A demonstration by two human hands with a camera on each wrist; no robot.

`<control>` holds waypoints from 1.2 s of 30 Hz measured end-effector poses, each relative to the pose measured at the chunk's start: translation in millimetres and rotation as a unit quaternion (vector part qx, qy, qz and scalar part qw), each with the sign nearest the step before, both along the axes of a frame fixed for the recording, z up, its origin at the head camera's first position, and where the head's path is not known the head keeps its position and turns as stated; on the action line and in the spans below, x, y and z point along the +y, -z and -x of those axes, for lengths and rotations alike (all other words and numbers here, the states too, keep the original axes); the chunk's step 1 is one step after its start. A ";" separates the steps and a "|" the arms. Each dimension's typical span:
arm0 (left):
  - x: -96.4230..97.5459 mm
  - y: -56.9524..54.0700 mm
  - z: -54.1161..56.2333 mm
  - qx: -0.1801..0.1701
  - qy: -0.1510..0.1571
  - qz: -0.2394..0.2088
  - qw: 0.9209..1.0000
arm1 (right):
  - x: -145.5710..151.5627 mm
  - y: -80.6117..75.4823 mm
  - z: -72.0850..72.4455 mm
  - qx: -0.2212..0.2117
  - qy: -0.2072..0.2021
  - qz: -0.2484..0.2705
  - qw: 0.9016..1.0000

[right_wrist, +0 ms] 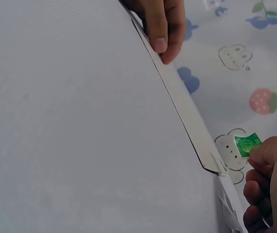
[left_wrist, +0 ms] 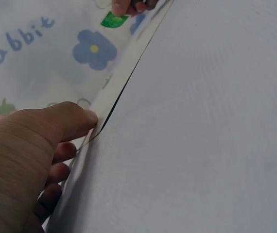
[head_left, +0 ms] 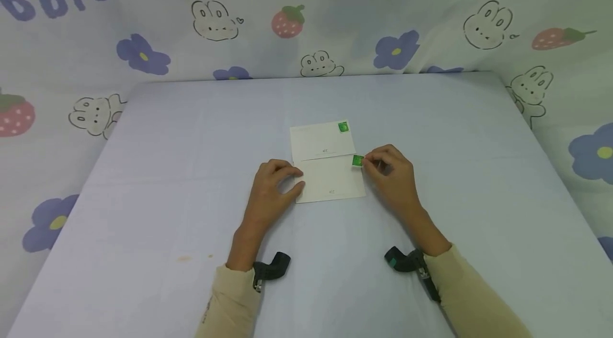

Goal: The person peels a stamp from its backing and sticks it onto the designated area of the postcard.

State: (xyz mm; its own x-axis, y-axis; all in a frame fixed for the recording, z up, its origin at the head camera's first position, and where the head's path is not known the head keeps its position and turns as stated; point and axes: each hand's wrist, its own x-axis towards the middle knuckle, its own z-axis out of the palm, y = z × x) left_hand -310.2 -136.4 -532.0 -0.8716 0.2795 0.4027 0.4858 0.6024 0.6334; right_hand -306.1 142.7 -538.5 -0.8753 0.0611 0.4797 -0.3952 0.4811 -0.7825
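Note:
My right hand (head_left: 392,175) pinches a small green stamp (head_left: 357,161) between thumb and forefinger, over the upper right corner of a blank white envelope (head_left: 330,178). In the right wrist view the stamp (right_wrist: 248,144) appears raised above the paper. My left hand (head_left: 273,191) rests at that envelope's left edge, its thumb and forefinger touching the top with a gap between them. In the left wrist view the thumb (left_wrist: 80,119) presses near the edge. Just behind lies a second white envelope (head_left: 321,141), bearing a similar green stamp (head_left: 343,126) at its upper right.
Both envelopes lie on a table covered with a pale cloth (head_left: 158,167). A printed curtain (head_left: 258,24) with rabbits, flowers and strawberries hangs behind and beside it. Black wrist mounts (head_left: 273,269) sit on both forearms.

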 end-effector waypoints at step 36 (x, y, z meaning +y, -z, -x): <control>0.1 0.2 1.4 0.003 -0.003 0.016 1.000 | 2.6 4.4 14.4 -0.086 -0.039 -0.103 0.990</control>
State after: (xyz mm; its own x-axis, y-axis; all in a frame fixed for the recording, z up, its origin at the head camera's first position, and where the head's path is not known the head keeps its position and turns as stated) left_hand -311.6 -136.3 -532.2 -0.8712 0.2867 0.3984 0.4852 0.6257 0.6108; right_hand -320.5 145.4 -542.9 -0.9434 -0.0939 0.3182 -0.3070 0.6106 -0.7300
